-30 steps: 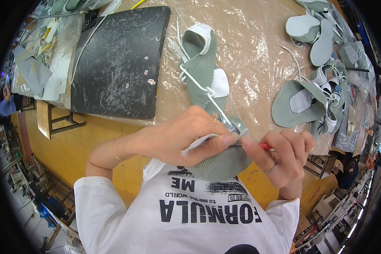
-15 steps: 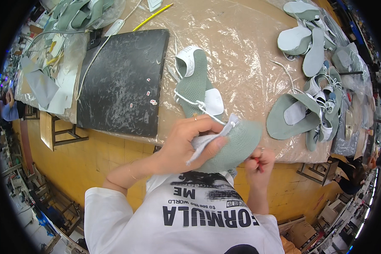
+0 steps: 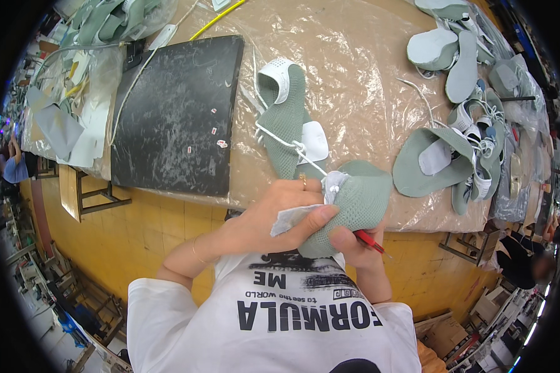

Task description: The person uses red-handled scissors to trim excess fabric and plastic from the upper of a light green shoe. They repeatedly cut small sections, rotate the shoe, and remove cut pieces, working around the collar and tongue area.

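Observation:
My left hand [image 3: 280, 208] is closed on a grey-green knitted shoe upper [image 3: 364, 193], thumb on its near side by a light grey tongue flap [image 3: 291, 219]. At the upper's lower right edge, my right hand [image 3: 358, 248] is closed round a small red tool [image 3: 368, 240] with a thin metal tip that points away from the upper. Its thumb touches the knit; the other fingers are partly hidden. A white lace [image 3: 311, 163] runs from the held upper to a second green upper [image 3: 286, 124] with a white heel, lying just beyond my hands on the table.
A black board [image 3: 174, 118] lies on the plastic-covered table [image 3: 348, 81] to the left. Several green uppers [image 3: 426, 161] with white insoles are piled at the right. More uppers [image 3: 109, 25] lie in plastic at the far left, near a yellow strip [image 3: 218, 18].
My right hand has come in from the right to touch the upper, and the red tool shows more fully. The held upper has turned a little, its tip moving slightly right.

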`<state>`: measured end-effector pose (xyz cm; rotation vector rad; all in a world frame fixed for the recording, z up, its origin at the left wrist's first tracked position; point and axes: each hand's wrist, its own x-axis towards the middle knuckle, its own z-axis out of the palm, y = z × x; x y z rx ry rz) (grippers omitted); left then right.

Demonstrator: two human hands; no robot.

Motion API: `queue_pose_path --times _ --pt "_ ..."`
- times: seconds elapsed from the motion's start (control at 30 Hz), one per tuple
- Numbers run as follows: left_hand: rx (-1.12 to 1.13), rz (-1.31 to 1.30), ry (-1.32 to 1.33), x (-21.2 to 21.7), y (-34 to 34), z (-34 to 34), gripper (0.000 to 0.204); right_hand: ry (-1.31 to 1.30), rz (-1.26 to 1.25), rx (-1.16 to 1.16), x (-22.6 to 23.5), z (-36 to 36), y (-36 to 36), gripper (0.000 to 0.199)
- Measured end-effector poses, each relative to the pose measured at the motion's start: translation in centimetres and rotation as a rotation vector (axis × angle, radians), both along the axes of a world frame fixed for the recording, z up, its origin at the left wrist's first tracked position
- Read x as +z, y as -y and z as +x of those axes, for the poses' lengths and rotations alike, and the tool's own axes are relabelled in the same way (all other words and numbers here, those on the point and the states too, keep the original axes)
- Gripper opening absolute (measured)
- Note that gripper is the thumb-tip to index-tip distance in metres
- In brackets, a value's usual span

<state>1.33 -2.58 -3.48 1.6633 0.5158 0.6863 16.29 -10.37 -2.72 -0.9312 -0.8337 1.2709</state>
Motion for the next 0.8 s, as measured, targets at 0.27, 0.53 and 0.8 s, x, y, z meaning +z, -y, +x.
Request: queue_pose_path --times 0.27,0.53,0.8 --pt "0.132 0.098 -0.066 1.3 -0.3 -0.9 0.014 0.15 -0.153 -0.076 1.1 0.4 -0.4 0.01" --pt "0.146 0.04 0.032 2.2 0.5 -1.4 0.017 -0.028 -0.359 -0.209 2.7 -0.3 1.1 0.016" --pt "0.23 0.069 0.131 0.5 0.3 0.0 0.027 0.389 -0.092 0.106 1.4 2.9 -0.4 0.007"
